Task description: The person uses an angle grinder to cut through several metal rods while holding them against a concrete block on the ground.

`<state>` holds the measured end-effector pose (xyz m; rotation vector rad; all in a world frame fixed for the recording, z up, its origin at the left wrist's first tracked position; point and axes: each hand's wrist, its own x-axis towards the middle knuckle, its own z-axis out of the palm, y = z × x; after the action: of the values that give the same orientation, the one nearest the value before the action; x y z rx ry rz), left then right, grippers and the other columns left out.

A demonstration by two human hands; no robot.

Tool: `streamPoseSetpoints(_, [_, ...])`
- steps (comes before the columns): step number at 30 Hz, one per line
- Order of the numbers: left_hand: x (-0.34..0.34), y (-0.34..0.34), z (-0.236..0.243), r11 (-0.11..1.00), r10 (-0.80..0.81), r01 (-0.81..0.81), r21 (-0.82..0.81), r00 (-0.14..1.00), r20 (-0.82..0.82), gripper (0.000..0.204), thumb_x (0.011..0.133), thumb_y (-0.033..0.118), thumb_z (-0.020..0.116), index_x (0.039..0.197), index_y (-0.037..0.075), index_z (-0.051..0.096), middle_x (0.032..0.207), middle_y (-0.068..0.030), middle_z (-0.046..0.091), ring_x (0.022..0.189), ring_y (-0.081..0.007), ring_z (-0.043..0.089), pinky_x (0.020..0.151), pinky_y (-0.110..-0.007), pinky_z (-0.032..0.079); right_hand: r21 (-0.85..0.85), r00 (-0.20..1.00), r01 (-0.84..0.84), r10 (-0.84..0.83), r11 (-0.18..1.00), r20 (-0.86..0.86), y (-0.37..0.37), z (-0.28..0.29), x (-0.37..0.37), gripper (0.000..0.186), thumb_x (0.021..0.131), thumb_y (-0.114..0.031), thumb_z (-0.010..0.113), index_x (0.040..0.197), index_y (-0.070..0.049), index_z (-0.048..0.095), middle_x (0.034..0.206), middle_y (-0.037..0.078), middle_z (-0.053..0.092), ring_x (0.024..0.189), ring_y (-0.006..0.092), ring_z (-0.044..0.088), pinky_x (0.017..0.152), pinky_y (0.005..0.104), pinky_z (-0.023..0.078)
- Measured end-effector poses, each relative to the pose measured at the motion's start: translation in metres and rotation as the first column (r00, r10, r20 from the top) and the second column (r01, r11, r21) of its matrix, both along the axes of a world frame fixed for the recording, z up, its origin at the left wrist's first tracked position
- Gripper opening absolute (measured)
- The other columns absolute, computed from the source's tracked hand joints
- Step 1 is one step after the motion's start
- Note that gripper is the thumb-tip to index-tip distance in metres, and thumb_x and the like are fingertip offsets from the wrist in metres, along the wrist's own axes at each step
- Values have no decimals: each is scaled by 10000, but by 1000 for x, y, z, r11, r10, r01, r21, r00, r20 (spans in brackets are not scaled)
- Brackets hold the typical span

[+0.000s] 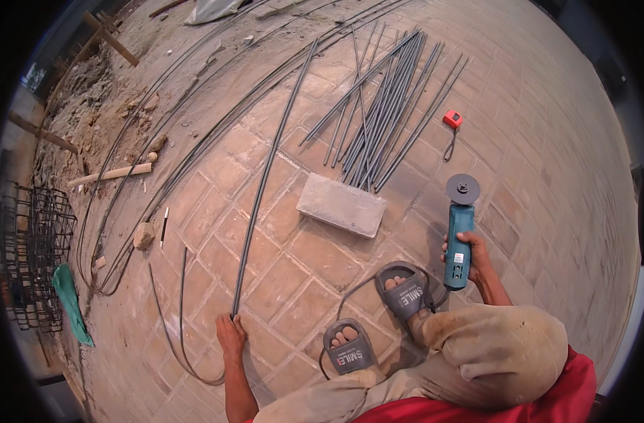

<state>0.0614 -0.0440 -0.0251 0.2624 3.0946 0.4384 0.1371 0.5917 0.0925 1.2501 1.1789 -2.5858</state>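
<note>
My left hand [230, 335] grips the near end of long steel bars [271, 166] lying side by side on the pavers, reaching away toward the top. My right hand [470, 247] is wrapped round a teal angle grinder [459, 233], held upright in the view with its dark disc [463, 189] at the top and its cord trailing past my sandals [401, 289]. A grey concrete block [341, 203] sits between the grinder and the long bars, at the near end of a loose pile of cut rods [385, 106]. A bent rod [184, 296] lies left of my left hand.
A red tape measure [452, 120] lies right of the pile. Long curved bars [174, 176], a marker [165, 227], a stone [144, 235] and a wooden batten [110, 174] are on the left. Wire cages [33, 247] with a green cloth [71, 303] stand by the rubble at the far left.
</note>
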Motion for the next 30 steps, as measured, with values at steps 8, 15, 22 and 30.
streamPoseSetpoints(8, [-4,-13,43,1000,-20,20,1,988,155,256,1024,196,456,947,-47,485,889,-262,493,845,-466,498,760,-520,409,-24,999,-6,7,1000,36,9,-6,8,447,789,-270,682,1088,49,589,855,152,663,721,273,678,721,432,607])
streamPoseSetpoints(15, [-19,2,116,970,91,-136,201,972,217,374,1048,254,431,816,-27,513,676,-168,528,620,-293,508,603,-418,404,-43,995,95,-94,995,19,16,-16,21,425,794,-249,674,1079,55,590,853,155,669,712,281,685,702,423,610])
streamPoseSetpoints(22, [-28,30,167,943,159,-196,269,975,156,396,1046,248,474,764,-25,529,618,-75,483,576,-150,438,537,-336,361,-20,997,78,-78,997,22,18,-4,23,441,784,-262,679,1088,45,591,859,151,672,726,265,687,737,431,613])
streamPoseSetpoints(30, [-94,56,242,907,183,-228,354,971,157,425,1055,332,486,736,52,488,628,50,361,562,-54,305,505,-251,225,-43,993,111,-109,993,40,30,0,36,447,786,-268,673,1098,41,587,863,154,672,724,286,683,722,423,599])
